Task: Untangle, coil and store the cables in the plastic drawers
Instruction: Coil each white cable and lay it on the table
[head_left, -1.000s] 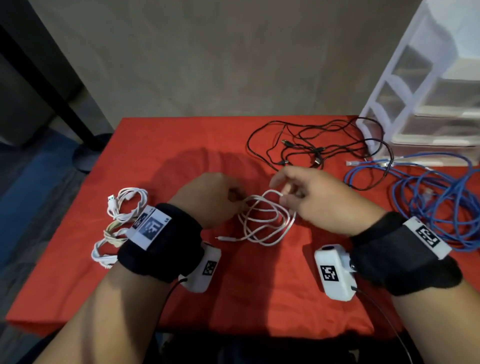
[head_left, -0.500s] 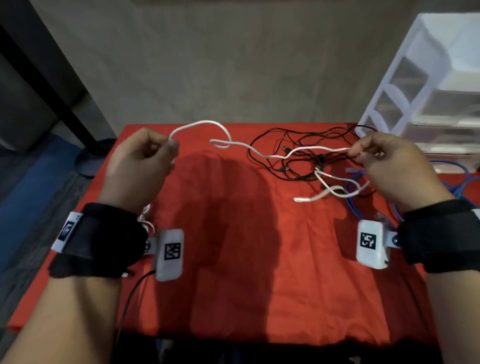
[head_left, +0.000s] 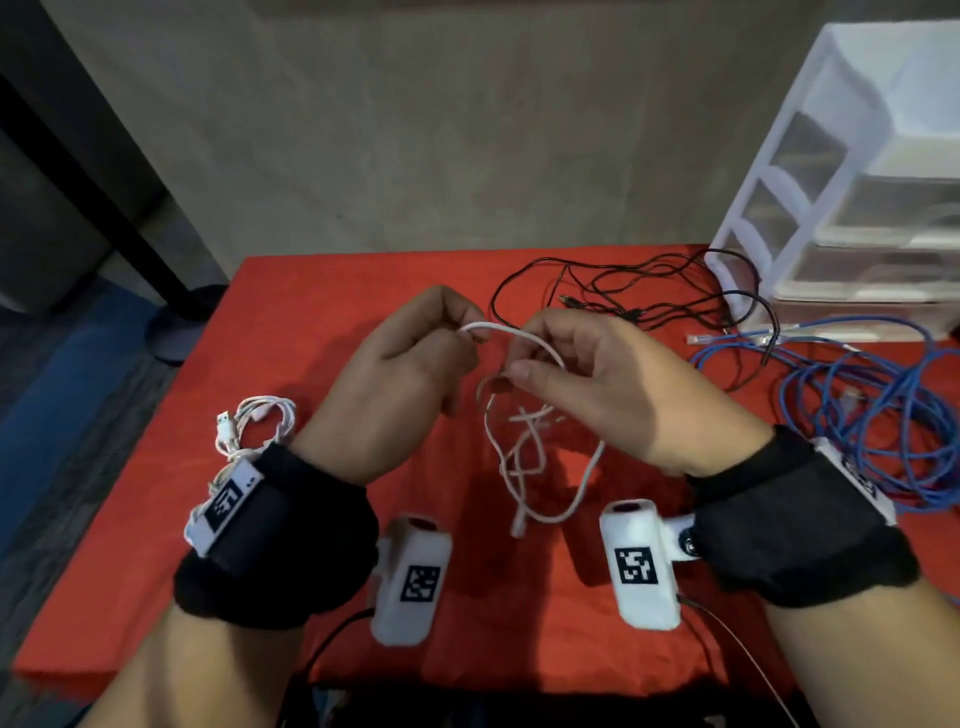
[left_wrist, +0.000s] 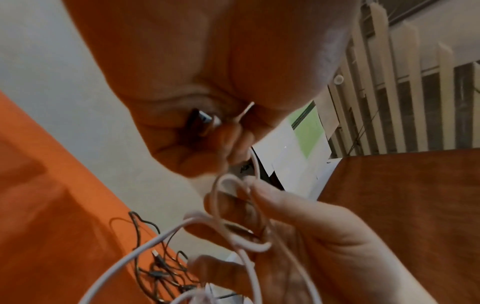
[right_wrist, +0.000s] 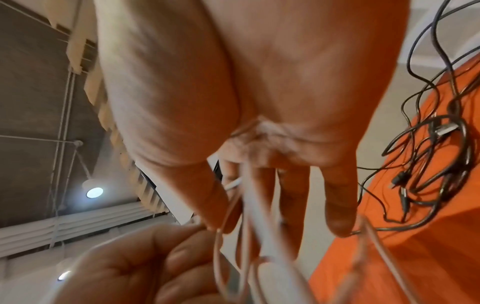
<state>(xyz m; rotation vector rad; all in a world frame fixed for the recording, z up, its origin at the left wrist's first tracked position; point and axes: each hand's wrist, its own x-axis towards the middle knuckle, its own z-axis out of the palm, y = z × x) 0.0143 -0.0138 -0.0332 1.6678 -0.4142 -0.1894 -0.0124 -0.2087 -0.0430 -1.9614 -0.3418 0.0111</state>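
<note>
Both hands back together over the near-middle of the surface (head_left: 322, 291); half a second ago I had them spread wide with the white cable stretched nearly straight between them. So the straightening pull looks finished, and I read this as the start of coiling.

Grip, left hand (head_left: 410, 364): closed on the white cable (head_left: 524, 338), thumb and fingertips pinching near one end. The left wrist view shows a connector tucked in the curled fingers.

Grip, right hand (head_left: 597, 384): thumb and forefinger pinch the same cable just beside the left, a short arc running between the two. The other fingers (right_wrist: 337, 205) are extended, with strands draped across them.

The rest of the white cable hangs below the hands in loose, crossing loops, free end down near the surface. I can't tell whether those crossings are real knots or just overlap.

Left of my left wrist: a white cable bundle (head_left: 254, 421) lies coiled on the surface, not yet stored.

Further back, the black cable tangle (head_left: 649, 301) is spread out loose. Right side, the blue cable (head_left: 857, 405) lies in a rough heap.

Far right corner: the plastic drawers (head_left: 857, 208), all apparently closed. My estimate: task is early, since every visible cable is still outside them.
</note>
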